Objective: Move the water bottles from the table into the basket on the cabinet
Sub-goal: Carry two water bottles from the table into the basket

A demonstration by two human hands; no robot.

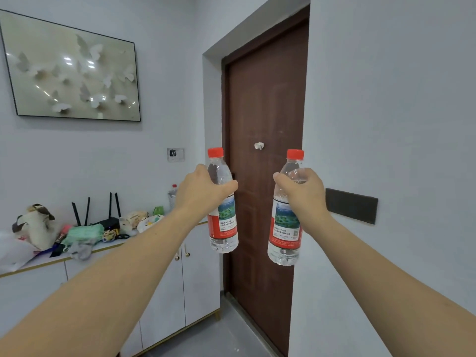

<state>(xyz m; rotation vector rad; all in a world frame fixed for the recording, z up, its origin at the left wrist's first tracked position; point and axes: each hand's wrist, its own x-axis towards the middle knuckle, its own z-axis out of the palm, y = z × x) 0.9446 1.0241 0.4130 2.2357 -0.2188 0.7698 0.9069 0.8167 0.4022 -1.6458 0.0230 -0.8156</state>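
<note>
Left hand (199, 191): raised at arm's length, fingers and thumb wrapped round the shoulder of the left water bottle (222, 202). Bottle upright, clear plastic, red cap, red label with a green landscape panel; carried in the air in front of the brown door (265, 124), above the right end of the cabinet (164, 292), touching nothing else.

Right hand (302, 193): raised likewise, fingers clasped round the shoulder of the right water bottle (286, 215). Same make, red cap, tilted slightly; held in the air before the door's right edge, well apart from the other bottle.

Cabinet: white doors, gold trim and knobs, standing against the left wall. On its top, from the left edge: a white plastic bag (13, 251), a plush toy (36, 222), a green packet (83, 234), a black router with four antennas (103, 217), small packets and wrappers. At the right end of the top, a third bottle (172, 195) with a red cap, partly hidden by the left hand.

Wall: a framed butterfly picture (72, 70) above the cabinet; a small wall panel (175, 154) beside the door frame; a dark plate (351, 206) right of the door.
</note>
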